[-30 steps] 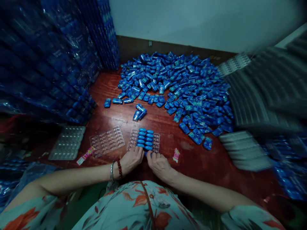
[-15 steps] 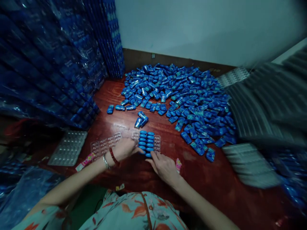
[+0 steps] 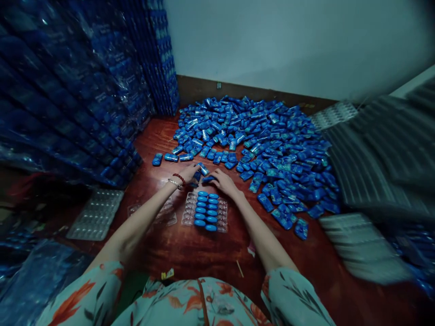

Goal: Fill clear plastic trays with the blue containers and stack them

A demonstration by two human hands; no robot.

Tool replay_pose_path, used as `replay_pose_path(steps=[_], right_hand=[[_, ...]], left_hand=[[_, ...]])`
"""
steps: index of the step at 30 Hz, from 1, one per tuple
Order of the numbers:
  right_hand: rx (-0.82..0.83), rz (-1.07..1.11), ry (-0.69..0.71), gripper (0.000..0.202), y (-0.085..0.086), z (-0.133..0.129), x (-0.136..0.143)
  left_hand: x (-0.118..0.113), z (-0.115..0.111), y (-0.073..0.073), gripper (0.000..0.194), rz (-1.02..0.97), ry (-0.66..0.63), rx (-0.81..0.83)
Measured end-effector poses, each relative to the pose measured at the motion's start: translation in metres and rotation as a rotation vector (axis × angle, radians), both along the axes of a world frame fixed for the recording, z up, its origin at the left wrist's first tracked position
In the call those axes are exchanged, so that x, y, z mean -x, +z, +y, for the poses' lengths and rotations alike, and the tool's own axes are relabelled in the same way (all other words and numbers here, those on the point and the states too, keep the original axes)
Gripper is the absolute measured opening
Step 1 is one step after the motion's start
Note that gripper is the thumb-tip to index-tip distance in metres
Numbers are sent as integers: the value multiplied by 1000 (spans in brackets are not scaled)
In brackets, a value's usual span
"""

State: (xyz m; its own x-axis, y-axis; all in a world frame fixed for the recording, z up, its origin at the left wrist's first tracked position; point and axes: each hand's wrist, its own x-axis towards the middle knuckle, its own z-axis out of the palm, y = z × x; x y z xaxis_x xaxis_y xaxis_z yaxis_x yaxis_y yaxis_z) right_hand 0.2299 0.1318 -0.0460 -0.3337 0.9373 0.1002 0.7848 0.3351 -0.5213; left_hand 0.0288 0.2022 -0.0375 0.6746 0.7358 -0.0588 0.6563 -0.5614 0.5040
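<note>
My left hand, with a red bead bracelet and a silver bangle on its wrist, has its fingers closed on small shiny blue packets in front of the clear tray. Opposite it, my right hand pinches another blue packet between thumb and fingers. Just below both hands lies a clear plastic blister tray. Two columns of blue capsule-shaped pieces sit along its middle. A second clear tray is partly hidden under my left forearm.
A big heap of blue packets covers the back and right of the red-brown table. Tall stacks of blue packs stand left. Stacked trays rise at the right; an opaque-looking tray lies at the left edge.
Both hands have left the blue pieces on the tray and reached forward to the loose packets beyond it. The two columns of pieces now show uncovered.
</note>
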Motion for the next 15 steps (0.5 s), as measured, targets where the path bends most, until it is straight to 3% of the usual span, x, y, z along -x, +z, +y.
replay_pose_path(steps=[4,8,11,15], right_hand=[[-14,150,-178,25,-1,-52,-30],[111,462,-374,30,5,-97,-48],[238,618,-495,35,3,-109,-48],[235,763,-644,40,-6,-109,-43]], left_hand=[[37,-21,1,18,-81,65,-24],[63,-49,6,19,-292,163,-33],[67,-68,11,24,-339,180,4],[59,-83,14,21,-385,162,-31]])
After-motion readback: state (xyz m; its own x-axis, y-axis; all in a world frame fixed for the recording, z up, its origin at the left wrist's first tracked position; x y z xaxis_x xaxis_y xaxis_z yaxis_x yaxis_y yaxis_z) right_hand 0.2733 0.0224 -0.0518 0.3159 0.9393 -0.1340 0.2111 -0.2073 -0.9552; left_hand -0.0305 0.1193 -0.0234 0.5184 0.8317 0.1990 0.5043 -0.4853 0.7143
